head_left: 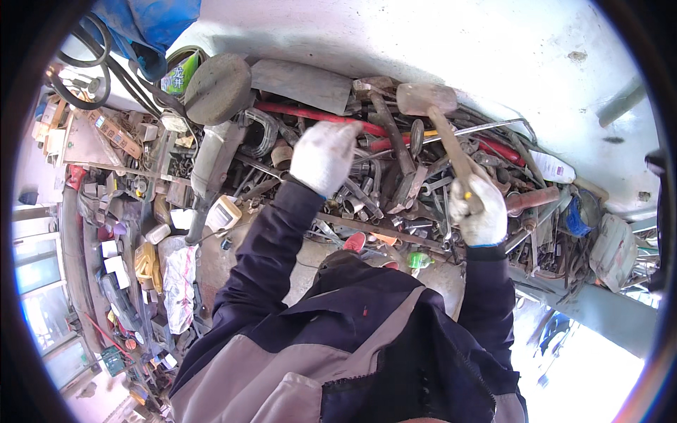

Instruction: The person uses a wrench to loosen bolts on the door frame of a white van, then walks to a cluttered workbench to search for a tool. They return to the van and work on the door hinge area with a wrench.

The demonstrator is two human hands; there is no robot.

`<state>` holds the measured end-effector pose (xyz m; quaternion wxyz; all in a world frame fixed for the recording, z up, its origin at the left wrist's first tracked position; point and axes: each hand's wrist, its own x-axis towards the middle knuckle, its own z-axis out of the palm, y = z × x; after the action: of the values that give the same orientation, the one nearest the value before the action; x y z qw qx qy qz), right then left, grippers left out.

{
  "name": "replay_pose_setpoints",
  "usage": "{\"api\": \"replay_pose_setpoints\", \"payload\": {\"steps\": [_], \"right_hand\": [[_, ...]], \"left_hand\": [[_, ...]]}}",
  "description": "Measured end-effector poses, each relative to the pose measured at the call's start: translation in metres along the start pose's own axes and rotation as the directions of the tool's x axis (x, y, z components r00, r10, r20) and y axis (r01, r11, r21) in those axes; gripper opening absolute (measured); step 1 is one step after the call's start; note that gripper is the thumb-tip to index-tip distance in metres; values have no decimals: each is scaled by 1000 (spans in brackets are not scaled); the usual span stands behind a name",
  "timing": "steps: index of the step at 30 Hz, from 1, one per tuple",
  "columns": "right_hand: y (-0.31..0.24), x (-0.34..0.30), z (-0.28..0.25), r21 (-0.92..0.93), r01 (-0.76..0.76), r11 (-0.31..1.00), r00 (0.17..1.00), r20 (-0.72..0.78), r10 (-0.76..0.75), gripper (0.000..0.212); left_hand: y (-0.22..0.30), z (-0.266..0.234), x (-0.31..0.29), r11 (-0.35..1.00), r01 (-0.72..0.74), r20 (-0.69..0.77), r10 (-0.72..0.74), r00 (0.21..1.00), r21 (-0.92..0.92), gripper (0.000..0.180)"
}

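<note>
My right hand (481,211), in a white work glove, is closed round the wooden handle (450,144) of a mallet. The mallet's pale, worn head (426,99) points away from me, over the far edge of a tool heap. My left hand (323,156), gloved too, is over the heap's left part, its fingers against or just above a long red bar (285,108). Those fingers are bent and partly turned from view, so a grip on the bar cannot be made out. Between my hands lie spanners (436,186), sockets (352,204) and a hammer with a rusty shaft (392,130).
A round grey disc (218,89) and a grey metal plate (302,83) sit at the far left of the heap, against a white wall (451,35). To the right are a white bottle (551,168) and a rusty pipe (532,200). Cluttered shelves (116,166) stand left.
</note>
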<state>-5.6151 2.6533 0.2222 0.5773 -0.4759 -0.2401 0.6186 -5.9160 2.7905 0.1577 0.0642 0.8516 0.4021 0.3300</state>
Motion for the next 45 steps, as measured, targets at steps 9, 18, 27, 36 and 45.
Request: {"api": "replay_pose_setpoints", "payload": {"steps": [9, 18, 27, 36, 45], "right_hand": [[21, -48, -50, -290, 77, 954, 920, -348, -180, 62], [28, -68, -68, -306, -4, 952, 933, -345, -107, 51], [69, -63, -84, -314, -59, 948, 936, -347, -57, 47], [81, -63, -94, -250, 30, 968, 940, -322, -113, 55], [83, -62, -100, -203, 35, 978, 949, -301, -97, 58]], "left_hand": [[-23, 7, 32, 940, -128, 285, 35, 958, 315, 40], [-8, 8, 12, 968, -103, 259, 41, 965, 229, 29], [-1, 9, -59, 997, 49, 113, -56, 992, 64, 15], [-9, 8, -27, 998, -55, 67, 52, 996, 39, 33], [-17, 22, 26, 964, -151, 88, 135, 987, 220, 33]]}}
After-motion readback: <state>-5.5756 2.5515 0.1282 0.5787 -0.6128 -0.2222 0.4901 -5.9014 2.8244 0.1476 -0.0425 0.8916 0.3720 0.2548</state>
